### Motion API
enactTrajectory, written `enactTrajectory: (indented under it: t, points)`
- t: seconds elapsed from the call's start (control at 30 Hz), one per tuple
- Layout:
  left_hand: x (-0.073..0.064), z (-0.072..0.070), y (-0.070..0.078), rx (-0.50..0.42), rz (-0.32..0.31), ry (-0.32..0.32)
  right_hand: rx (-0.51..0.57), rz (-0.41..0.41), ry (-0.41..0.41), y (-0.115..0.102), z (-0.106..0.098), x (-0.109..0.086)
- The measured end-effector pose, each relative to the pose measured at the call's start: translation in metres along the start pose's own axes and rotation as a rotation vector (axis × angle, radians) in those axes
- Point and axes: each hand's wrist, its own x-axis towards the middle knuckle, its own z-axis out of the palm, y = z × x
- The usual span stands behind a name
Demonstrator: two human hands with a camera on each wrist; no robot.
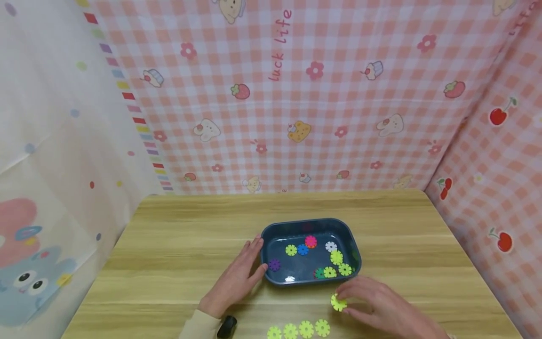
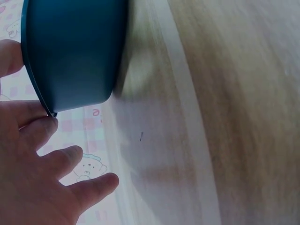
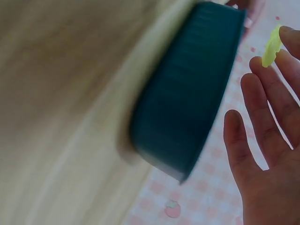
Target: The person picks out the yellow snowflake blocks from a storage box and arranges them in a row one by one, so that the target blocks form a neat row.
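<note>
1. Yellow-green disc, notched at the rim: pinched between the thumb and fingertips of the right hand; seen nearly edge-on in the right wrist view, with the remaining fingers spread apart from it.
2. Row of four yellow-green discs: laid on the table, nearer the wearer than the right fingertips and to their left; spaced just beside one another.
3. Tray, dark blue-green, rounded corners: set just beyond the right fingertips. Its left rim was touched by the left hand, whose fingers were held nearly straight, the thumb set apart from them.
4. Contents of tray, left part: a purple disc, placed just inside the rim from the left thumb; a further yellow-green disc and a blue disc farther from that thumb; a pink disc beyond, overlapped with an orange one.
5. Contents of tray, right part: three yellow-green discs, a green disc and a white disc, all located beyond the right fingertips.
6. Black wristband: seen behind the left fingers, beside a beige sleeve.
7. Wood-grain table: extended around both hands.
8. Pink checked cloth: hung farthest from the fingers, printed with strawberries and flowers.
</note>
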Motion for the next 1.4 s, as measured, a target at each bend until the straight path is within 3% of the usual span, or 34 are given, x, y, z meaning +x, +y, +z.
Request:
enactTrajectory:
  t: [0.2,0.47,0.7,1.4]
  points:
    - [0.001,0.0,0.002,-0.004,-0.002,-0.005,0.107,0.075,-0.137,0.007,0.009,-0.004]
    - [0.0,0.002,0.001,0.004,-0.007,-0.01,0.076,0.004,-0.13,0.019,0.019,-0.009]
    - [-0.002,0.003,0.0,-0.008,-0.015,-0.006,0.093,0.012,-0.169,0.024,0.025,-0.008]
    - [-0.001,0.002,0.001,-0.011,-0.006,0.008,0.002,0.011,-0.212,0.032,0.034,-0.003]
